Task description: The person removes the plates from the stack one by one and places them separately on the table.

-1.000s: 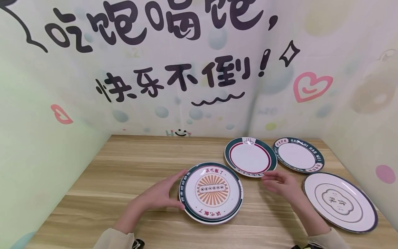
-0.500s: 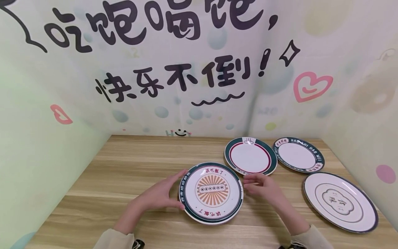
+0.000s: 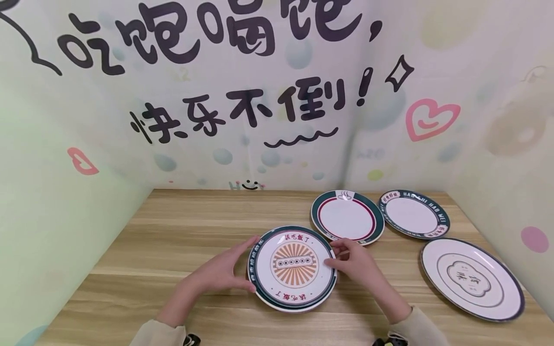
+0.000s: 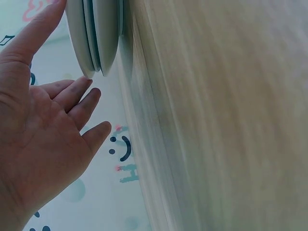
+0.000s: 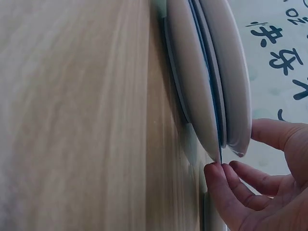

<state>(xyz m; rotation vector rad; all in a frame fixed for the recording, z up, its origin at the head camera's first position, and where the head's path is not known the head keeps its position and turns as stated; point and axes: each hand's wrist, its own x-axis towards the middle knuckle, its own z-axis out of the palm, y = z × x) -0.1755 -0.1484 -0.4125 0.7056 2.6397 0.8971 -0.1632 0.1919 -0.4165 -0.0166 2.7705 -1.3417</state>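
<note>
In the head view, a small stack of plates sits mid-table. Its top plate (image 3: 294,263) is white with an orange sunburst and red characters; a green-rimmed plate (image 3: 254,262) shows beneath it. My left hand (image 3: 220,269) is spread at the stack's left rim, thumb in front and fingers behind, touching it with nearly straight fingers. On the right side, my right hand (image 3: 357,262) has its thumb over the top plate's edge and its fingers at the lower rim. The right wrist view shows the stacked plates (image 5: 224,72) edge-on, between thumb and fingertips (image 5: 216,175).
A green-rimmed plate (image 3: 346,218) with a red ring lies just behind the stack. Right of it is another green-rimmed plate (image 3: 413,215) with lettering. A large oval plate (image 3: 472,283) lies at the right. Printed cloth walls (image 3: 242,158) bound the wooden table (image 3: 182,221).
My right hand has come leftward from beside the red-ringed plate to the stack's right rim, its thumb now over the top plate. The left hand and the plates have stayed put.
</note>
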